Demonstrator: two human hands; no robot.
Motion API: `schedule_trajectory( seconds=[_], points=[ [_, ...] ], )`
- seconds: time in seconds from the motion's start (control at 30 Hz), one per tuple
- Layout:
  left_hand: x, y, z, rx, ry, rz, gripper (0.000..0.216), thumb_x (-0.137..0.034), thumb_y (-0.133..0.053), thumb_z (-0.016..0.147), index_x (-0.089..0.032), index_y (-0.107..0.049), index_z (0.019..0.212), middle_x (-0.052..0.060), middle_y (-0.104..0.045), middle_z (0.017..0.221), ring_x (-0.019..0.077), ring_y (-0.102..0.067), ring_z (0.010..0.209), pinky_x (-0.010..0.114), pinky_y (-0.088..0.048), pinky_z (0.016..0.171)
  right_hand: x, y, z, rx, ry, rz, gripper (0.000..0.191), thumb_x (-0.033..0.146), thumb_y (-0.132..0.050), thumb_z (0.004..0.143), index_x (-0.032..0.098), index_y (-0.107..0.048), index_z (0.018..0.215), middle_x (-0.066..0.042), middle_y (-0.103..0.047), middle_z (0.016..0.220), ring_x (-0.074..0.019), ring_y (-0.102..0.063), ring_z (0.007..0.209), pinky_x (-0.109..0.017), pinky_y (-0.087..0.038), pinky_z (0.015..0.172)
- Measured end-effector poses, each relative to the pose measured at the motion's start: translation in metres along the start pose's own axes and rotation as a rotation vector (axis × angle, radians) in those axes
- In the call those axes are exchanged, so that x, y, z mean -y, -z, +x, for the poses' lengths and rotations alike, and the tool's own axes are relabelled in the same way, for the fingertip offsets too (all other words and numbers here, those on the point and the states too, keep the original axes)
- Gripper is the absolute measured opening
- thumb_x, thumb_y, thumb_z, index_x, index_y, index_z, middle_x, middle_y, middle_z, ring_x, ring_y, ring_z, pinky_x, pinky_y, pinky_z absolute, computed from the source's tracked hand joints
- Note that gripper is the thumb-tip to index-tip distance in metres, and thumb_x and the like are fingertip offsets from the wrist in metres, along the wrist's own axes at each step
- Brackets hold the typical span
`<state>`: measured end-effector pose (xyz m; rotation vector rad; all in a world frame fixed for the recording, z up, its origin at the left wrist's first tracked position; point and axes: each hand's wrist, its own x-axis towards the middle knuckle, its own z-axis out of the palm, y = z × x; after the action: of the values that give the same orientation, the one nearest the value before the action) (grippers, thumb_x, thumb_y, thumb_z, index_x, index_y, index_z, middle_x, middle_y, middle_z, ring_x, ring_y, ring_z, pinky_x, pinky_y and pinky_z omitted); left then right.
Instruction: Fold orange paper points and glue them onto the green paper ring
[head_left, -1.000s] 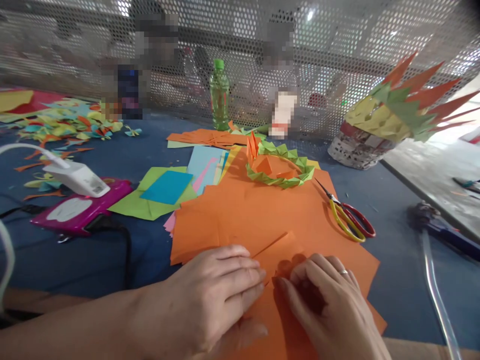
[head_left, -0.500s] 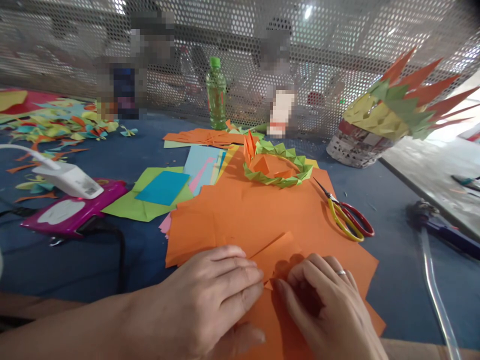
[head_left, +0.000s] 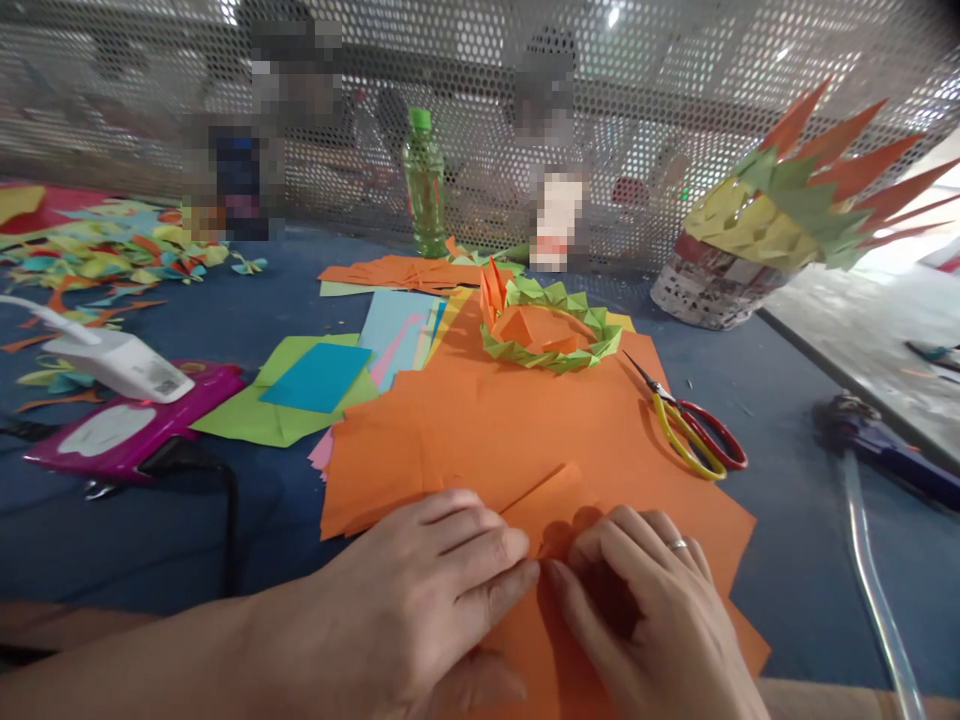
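My left hand (head_left: 435, 590) lies over the orange paper, fingers stretched out together and pressing on it, thumb apart below. My right hand (head_left: 652, 590), with a ring on one finger, is curled with thumb and forefinger pinching a small piece of orange paper (head_left: 555, 540) beside the left fingertips. That piece is mostly hidden by my fingers. Beneath both hands spreads a stack of orange paper sheets (head_left: 525, 430). On its far part rests a ring of folded green paper (head_left: 607, 340) with orange points. Scissors (head_left: 690, 430) with red and yellow handles lie at the right.
A green bottle (head_left: 425, 190) stands by the perforated metal screen (head_left: 465, 60). To the right are a folded-paper piece on a paper-covered base (head_left: 705, 290) and a purple-handled tool (head_left: 900, 460). At left lie a purple power strip (head_left: 187, 390), blue paper (head_left: 319, 378) and colourful paper pieces (head_left: 112, 245).
My left fingertips have shifted slightly right, closer to my right thumb. The right hand keeps its pinch almost in place. The view has moved slightly.
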<state>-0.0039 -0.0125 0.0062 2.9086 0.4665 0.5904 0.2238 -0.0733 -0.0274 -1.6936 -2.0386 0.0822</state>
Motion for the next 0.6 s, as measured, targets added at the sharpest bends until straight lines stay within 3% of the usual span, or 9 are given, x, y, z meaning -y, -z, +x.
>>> schedule_trajectory(
  seconds=[0.23,0.6],
  points=[
    [0.0009,0.0005,0.0015,0.017,-0.003,-0.010,0.038,-0.036,-0.043,0.109,-0.011,-0.065,0.126,0.010,-0.072,0.116,0.0236,-0.064,0.101,0.037,-0.046,0.101,0.0003,0.0031,-0.0018,0.008,-0.020,0.091,0.027,0.043,-0.049,0.103,0.027,-0.059,0.085,-0.001,-0.066,0.083,-0.0202,-0.057,0.079,-0.035,-0.035,0.072],
    [-0.0002,-0.0023,-0.0019,0.008,-0.001,-0.004,0.038,-0.034,-0.042,0.109,-0.010,-0.065,0.128,0.007,-0.071,0.119,0.0230,-0.062,0.104,0.037,-0.040,0.106,0.0026,0.0009,-0.0008,0.005,-0.042,0.062,0.021,0.034,-0.056,0.099,0.026,-0.056,0.079,0.001,-0.063,0.080,-0.0198,-0.054,0.078,-0.036,-0.031,0.072]
  ],
)
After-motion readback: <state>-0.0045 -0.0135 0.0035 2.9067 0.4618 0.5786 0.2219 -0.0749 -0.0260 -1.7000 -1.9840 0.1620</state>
